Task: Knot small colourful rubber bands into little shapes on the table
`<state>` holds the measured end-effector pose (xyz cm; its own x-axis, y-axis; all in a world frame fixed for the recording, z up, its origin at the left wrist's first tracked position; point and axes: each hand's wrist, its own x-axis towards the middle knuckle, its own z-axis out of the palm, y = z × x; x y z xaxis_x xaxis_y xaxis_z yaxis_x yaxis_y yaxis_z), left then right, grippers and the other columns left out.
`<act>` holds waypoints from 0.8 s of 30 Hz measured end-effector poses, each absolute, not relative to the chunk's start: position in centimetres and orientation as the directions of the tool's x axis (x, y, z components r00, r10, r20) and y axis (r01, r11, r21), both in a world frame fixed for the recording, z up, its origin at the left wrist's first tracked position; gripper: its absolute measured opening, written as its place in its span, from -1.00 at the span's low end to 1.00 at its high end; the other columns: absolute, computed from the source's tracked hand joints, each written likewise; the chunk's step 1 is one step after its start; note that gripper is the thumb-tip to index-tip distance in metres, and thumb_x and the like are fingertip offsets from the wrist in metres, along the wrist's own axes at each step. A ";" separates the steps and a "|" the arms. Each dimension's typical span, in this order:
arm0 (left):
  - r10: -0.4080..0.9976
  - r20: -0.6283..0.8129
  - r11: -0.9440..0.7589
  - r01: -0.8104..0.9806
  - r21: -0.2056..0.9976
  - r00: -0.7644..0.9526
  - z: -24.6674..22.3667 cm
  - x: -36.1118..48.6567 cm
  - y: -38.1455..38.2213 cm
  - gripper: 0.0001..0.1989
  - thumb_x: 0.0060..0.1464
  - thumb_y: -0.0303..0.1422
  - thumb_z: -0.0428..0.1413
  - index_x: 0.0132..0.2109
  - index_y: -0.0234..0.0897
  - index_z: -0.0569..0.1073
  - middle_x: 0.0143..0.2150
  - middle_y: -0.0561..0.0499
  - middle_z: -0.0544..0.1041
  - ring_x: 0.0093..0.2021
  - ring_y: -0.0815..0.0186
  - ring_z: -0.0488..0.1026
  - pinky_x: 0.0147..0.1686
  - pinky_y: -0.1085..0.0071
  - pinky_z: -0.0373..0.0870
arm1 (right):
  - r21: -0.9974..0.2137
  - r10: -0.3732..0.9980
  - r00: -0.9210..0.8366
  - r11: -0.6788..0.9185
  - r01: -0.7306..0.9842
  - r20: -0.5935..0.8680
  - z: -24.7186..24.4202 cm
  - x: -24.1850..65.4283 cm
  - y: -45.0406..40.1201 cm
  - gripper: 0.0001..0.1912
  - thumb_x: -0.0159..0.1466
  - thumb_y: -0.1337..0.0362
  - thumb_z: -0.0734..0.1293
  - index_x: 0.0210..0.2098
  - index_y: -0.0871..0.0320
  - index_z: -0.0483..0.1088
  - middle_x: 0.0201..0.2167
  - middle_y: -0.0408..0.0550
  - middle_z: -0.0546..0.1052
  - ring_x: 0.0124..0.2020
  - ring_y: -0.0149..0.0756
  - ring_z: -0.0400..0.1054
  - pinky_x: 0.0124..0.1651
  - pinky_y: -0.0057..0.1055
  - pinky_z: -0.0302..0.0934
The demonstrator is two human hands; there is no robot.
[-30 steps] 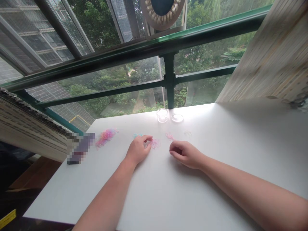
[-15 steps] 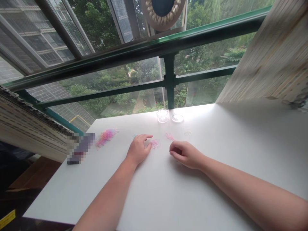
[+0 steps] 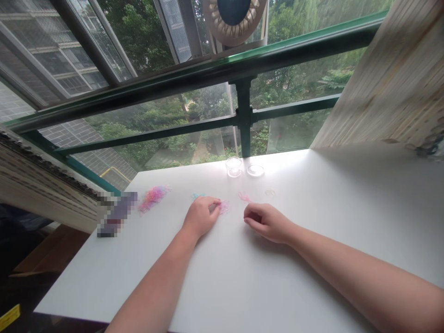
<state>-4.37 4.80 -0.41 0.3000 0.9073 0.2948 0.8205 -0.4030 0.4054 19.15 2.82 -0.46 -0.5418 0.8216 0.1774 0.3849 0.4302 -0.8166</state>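
My left hand (image 3: 202, 214) rests over the white table, thumb and index finger pinched at the edge of a small heap of pink-purple elastic bands (image 3: 225, 207). Whether a band is caught between the tips is too small to see. Behind that hand, a few light blue bands (image 3: 198, 196) show partly. My right hand (image 3: 265, 222) lies on its side, its fingers curled to the thumb; what they hold, if anything, is hidden. Just beyond it are pink bands (image 3: 244, 197) and a few pale yellowish bands (image 3: 270, 192).
A mixed multicoloured pile of bands (image 3: 152, 199) lies at the table's left. Beside it is a pixelated dark object (image 3: 118, 215). At the back edge stand a clear round container (image 3: 233, 167) and a clear shallow dish or lid (image 3: 255, 170). A green railing (image 3: 244, 120) and window lie beyond.
My left thumb and index finger have come together at the pink-purple bands, from being apart. The light blue bands show more. My right hand has hardly moved.
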 end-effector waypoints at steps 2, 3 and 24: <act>0.907 0.294 -0.404 0.819 0.407 0.301 -0.4 -4.4 4.8 -0.79 0.04 -0.38 0.03 -0.21 -0.20 0.53 -0.15 0.03 0.56 -0.12 0.22 0.42 -0.03 0.21 0.33 | -0.814 0.822 -0.541 0.433 0.387 0.180 -0.5 19.2 2.8 -0.94 0.16 0.37 0.20 -0.44 0.15 0.26 -0.59 -0.21 0.32 -0.56 -0.47 0.16 -0.47 -0.51 0.05; 0.907 0.294 -0.404 0.818 0.409 0.301 -0.4 -4.4 4.8 -0.79 0.04 -0.39 0.03 -0.21 -0.21 0.53 -0.15 0.02 0.56 -0.12 0.21 0.43 -0.02 0.21 0.33 | -0.813 0.821 -0.541 0.434 0.387 0.181 -0.5 19.2 2.8 -0.94 0.16 0.37 0.20 -0.45 0.15 0.26 -0.59 -0.21 0.32 -0.56 -0.47 0.15 -0.48 -0.51 0.05; 0.903 0.288 -0.418 0.804 0.423 0.318 -0.5 -4.4 4.8 -0.80 0.04 -0.36 0.05 -0.20 -0.22 0.52 -0.10 -0.01 0.54 -0.08 0.20 0.41 0.00 0.19 0.31 | -0.815 0.819 -0.544 0.435 0.383 0.181 -0.5 19.1 2.8 -0.93 0.16 0.37 0.21 -0.46 0.15 0.26 -0.60 -0.22 0.31 -0.57 -0.47 0.15 -0.49 -0.51 0.04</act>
<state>-4.36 4.76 -0.47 0.3181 0.9034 0.2877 0.8042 -0.4178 0.4227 19.14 2.82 -0.48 -0.5443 0.8191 0.1811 0.3833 0.4349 -0.8149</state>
